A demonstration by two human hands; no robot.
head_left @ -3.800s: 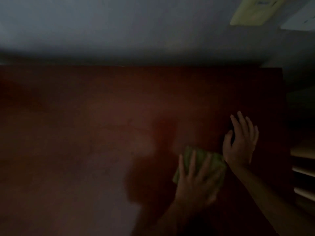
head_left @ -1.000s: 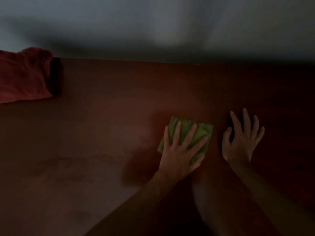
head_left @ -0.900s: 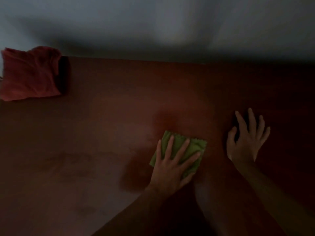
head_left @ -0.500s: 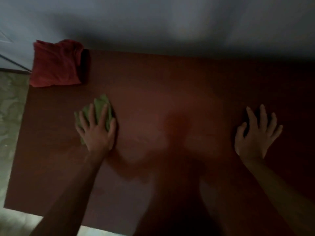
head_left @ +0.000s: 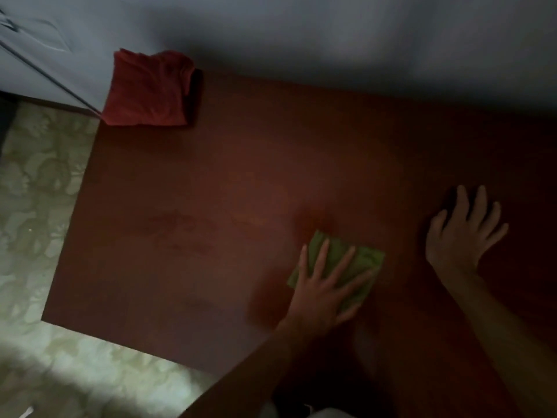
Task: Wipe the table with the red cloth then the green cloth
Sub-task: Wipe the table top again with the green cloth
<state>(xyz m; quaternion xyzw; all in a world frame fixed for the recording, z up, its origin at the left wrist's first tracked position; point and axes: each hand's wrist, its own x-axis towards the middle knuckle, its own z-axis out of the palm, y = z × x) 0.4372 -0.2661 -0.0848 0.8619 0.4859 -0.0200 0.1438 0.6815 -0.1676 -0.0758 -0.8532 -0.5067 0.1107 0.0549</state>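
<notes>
The scene is dim. My left hand [head_left: 324,292] lies flat with spread fingers on the folded green cloth [head_left: 363,262], pressing it onto the dark reddish-brown table [head_left: 196,212] near its front middle. My right hand [head_left: 461,233] rests flat and empty on the table to the right of the cloth, fingers apart. The red cloth [head_left: 147,90] lies crumpled at the table's far left corner, well apart from both hands.
A pale grey wall [head_left: 331,34] runs along the table's far edge. Patterned light floor [head_left: 33,206] shows past the table's left and front edges. A thin pale line crosses the wall at top left.
Half a second ago my left hand and the green cloth were near the red cloth at the left; they have slid back right toward the middle. My right hand stayed planted.
</notes>
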